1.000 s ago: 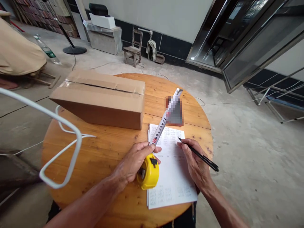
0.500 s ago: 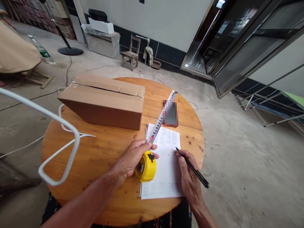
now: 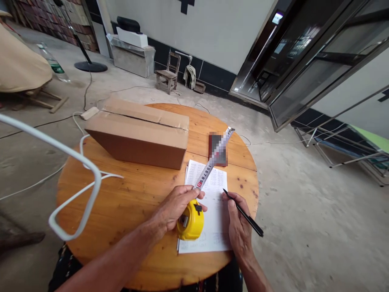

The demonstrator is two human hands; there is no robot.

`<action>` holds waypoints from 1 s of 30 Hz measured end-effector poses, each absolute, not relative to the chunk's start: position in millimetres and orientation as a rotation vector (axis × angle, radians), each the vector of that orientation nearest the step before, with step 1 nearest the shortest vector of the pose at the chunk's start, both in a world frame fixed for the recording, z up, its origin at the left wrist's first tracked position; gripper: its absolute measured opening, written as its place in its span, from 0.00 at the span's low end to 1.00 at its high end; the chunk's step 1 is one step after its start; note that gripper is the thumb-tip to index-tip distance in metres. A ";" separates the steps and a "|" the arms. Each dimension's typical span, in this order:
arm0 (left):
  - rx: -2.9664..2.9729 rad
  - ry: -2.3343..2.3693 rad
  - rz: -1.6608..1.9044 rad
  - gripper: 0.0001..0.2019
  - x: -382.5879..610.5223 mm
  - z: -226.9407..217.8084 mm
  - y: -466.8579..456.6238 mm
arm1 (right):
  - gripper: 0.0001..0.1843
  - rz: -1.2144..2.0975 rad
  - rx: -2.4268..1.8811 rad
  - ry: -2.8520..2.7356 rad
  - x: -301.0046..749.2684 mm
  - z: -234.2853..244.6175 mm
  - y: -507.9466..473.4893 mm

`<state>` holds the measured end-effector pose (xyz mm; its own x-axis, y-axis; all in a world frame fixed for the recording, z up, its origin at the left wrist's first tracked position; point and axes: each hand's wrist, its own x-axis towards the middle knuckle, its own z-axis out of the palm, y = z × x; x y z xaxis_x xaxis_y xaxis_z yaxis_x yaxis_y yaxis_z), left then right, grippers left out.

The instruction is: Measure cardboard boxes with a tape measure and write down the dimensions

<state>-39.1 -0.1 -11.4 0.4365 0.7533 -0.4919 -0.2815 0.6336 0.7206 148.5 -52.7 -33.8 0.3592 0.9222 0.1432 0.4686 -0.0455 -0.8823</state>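
At the round table's [image 3: 127, 202] 6 o'clock edge, L hand [image 3: 172, 211] gripped the yellow tape measure [image 3: 191, 221], fingers curled round the case, one resting on the blade where it exits; case sat on the paper sheet [image 3: 209, 239]. R hand [image 3: 238, 227], approx. 5 o'clock, pinched a black pen [image 3: 243, 213] btw thumb & fingers, tip on the sheet. Blade [image 3: 212, 162] ran out toward 1 o'clock, across a dark flat item [image 3: 219, 156]. Cardboard box [image 3: 142, 138] lay shut at 11 o'clock. Risk, IMO: if that finger eased, the blade could snap back, whip the sheet & knock the pen; extended like that, it might also buckle.
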 end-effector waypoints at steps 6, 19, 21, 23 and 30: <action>0.547 0.848 0.730 0.11 -36.7 -8.6 2.1 | 0.16 0.582 -1.706 -1.275 147.6 -32.6 -53.3; 0.463 0.832 0.700 0.12 -31.1 -10.5 -0.6 | 0.15 0.553 -1.675 -1.322 143.1 -29.4 -52.2; 0.458 0.837 0.709 0.11 -31.3 -9.0 -0.6 | 0.15 0.552 -1.670 -1.321 143.2 -30.0 -52.2; 0.452 0.843 0.713 0.11 -31.5 -7.4 -0.6 | 0.15 0.556 -1.672 -1.321 143.0 -29.8 -52.4; 0.431 0.841 0.715 0.12 -32.4 -5.3 -0.1 | 0.14 0.533 -1.661 -1.364 140.7 -25.8 -53.6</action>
